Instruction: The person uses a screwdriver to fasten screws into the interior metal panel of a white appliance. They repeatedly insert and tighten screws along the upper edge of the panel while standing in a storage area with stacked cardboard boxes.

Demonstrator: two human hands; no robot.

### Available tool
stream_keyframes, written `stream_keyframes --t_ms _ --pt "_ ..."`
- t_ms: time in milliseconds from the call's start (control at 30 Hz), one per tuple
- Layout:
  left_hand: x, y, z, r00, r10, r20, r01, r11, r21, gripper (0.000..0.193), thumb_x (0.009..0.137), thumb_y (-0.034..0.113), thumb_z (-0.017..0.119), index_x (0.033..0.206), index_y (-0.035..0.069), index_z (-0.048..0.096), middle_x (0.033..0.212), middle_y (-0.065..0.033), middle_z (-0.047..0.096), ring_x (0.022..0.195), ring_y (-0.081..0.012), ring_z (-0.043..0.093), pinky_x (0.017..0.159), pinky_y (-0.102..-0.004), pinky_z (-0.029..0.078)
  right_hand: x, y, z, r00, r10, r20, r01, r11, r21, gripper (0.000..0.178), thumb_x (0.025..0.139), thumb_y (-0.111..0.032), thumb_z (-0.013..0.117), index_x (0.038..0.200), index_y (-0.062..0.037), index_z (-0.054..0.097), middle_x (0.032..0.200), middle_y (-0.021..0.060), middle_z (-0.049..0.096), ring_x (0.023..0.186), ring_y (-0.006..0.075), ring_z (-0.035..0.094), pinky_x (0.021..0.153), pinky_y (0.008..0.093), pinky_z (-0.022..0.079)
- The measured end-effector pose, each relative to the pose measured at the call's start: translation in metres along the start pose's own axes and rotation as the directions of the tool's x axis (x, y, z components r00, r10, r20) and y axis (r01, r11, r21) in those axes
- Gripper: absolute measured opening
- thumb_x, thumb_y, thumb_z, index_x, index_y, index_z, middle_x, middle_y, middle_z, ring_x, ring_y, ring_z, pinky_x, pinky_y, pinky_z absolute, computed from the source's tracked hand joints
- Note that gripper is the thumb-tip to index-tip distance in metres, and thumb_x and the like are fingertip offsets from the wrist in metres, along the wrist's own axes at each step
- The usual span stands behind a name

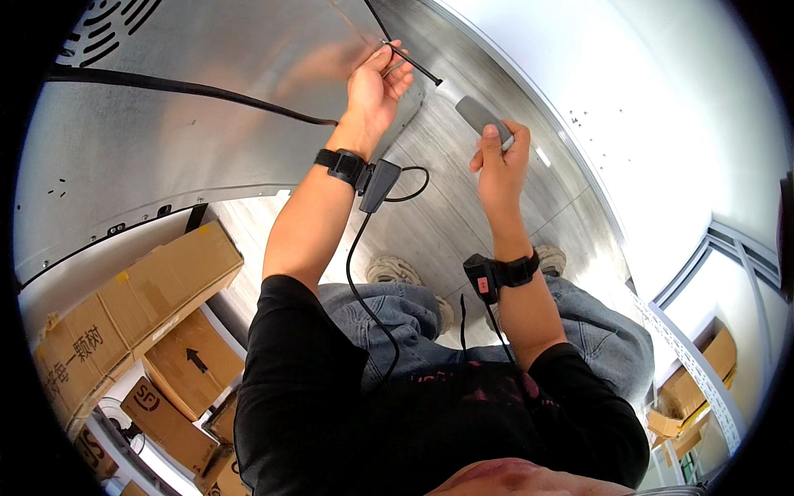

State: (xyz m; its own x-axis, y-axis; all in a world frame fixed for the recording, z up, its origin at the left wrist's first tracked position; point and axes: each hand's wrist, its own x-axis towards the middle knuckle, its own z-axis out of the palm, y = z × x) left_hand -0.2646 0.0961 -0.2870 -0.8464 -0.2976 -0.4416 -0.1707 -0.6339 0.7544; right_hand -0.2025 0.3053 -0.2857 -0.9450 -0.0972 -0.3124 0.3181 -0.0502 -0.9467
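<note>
My left hand (376, 93) is raised at the edge of a large metal cabinet panel (273, 50). Its thumb and fingers pinch a thin black cable (418, 68), whose short end sticks out to the right. Lower and to the right, my right hand (503, 174) is closed around a grey, rounded, elongated tool (478, 114). The tool points up and left toward the cable end, with a gap between them. Its exact kind cannot be made out. A thicker black cable (207, 89) runs across the panel and passes behind my left wrist.
Cardboard boxes (141, 285) are stacked on shelving at the lower left. On the right stand a white wall (662, 107) and a metal rack (686, 372) with more boxes. Cords hang from the black devices (380, 183) strapped to my wrists, above the grey plank floor (438, 215).
</note>
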Motion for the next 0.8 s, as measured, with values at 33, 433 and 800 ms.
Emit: stream_keyframes --t_ms 33,433,800 --pt "-0.001 0.0 0.001 1.0 0.001 0.005 -0.001 1.0 -0.002 0.023 0.097 0.017 0.044 0.109 0.003 0.057 0.091 -0.006 0.063 0.074 -0.0138 0.063 0.065 -0.0259 0.054 0.0 -0.007 -0.005 0.988 0.142 0.054 -0.138 0.988 -0.071 0.042 0.093 -0.026 0.055 0.12 -0.0016 0.033 0.105 0.013 0.049 0.074 0.0148 0.056 0.063 0.0283 0.048" --pt "-0.004 0.002 0.007 1.0 0.001 -0.031 -0.001 1.0 -0.005 0.023 0.096 0.016 0.044 0.11 0.002 0.057 0.094 -0.0062 0.061 0.072 -0.0131 0.058 0.068 -0.0264 0.053 0.002 0.013 0.0 0.989 0.118 0.09 -0.115 0.993 -0.033 0.039 0.091 -0.015 0.056 0.12 -0.0016 0.032 0.098 0.0112 0.048 0.068 0.0134 0.055 0.052 0.0267 0.047" --pt "-0.002 0.001 0.007 1.0 0.011 -0.022 -0.011 1.0 -0.006 0.023 0.096 0.016 0.044 0.11 0.001 0.056 0.093 -0.006 0.062 0.073 -0.0131 0.059 0.067 -0.0262 0.054 0.003 0.028 0.015 0.977 -0.147 -0.155 0.137 0.988 -0.078 0.048 0.085 -0.023 0.066 0.119 -0.0017 0.039 0.102 0.0129 0.048 0.067 0.0159 0.057 0.049 0.0275 0.049"
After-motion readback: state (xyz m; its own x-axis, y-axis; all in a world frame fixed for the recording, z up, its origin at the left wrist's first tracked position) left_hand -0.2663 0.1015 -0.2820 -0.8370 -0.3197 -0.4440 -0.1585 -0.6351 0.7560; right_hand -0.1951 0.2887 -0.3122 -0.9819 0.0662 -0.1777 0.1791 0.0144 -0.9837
